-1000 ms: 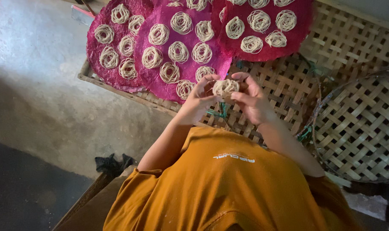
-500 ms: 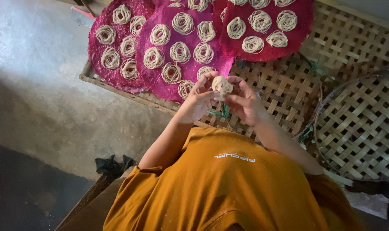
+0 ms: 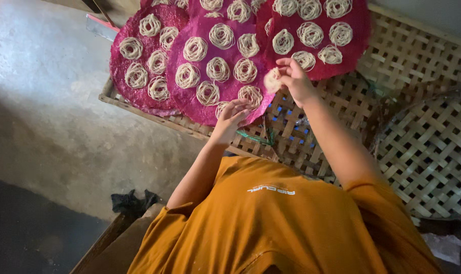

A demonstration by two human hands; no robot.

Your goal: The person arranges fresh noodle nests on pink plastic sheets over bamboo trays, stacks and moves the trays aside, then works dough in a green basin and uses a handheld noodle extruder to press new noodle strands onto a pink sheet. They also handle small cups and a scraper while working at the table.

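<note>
- Mustard-orange T-shirt [image 3: 286, 228], loose, short sleeves reaching the elbows.
- Small pale printed mark across the shirt.
- Both forearms bare, no watch or rings visible.

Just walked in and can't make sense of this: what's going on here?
A person in an orange shirt holds a small noodle coil in the right hand above a woven bamboo rack. The left hand rests open at the edge of the middle pink mesh mat, one of three covered with similar coils.
</note>
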